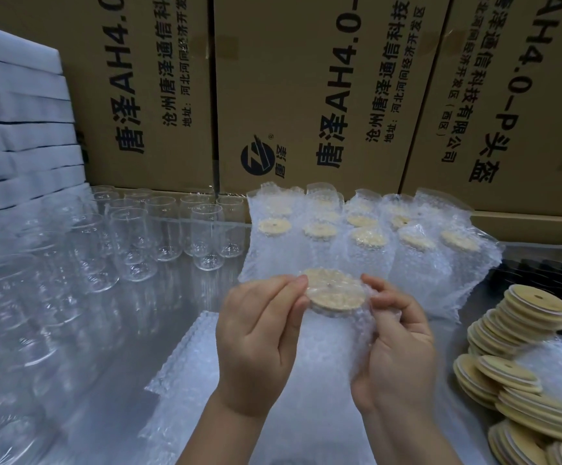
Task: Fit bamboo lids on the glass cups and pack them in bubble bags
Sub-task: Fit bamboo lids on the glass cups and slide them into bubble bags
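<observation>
A glass cup with a bamboo lid point(335, 290) sits inside a bubble bag point(331, 337) that I hold upright in front of me. My left hand point(256, 340) pinches the bag's left edge near the lid. Wrapped around the bag's right side is my right hand point(397, 344). Behind them stand several packed cups point(366, 236) in bubble bags, lids showing through. Several bare glass cups point(165, 226) stand to the left. Loose bamboo lids point(514, 364) lie piled at the right.
A stack of flat bubble bags point(185, 370) lies on the metal table point(111, 380) below my hands. White foam sheets point(21, 129) are stacked at far left. Printed cardboard boxes point(306, 95) wall the back. A black tray point(541, 273) lies behind the lids.
</observation>
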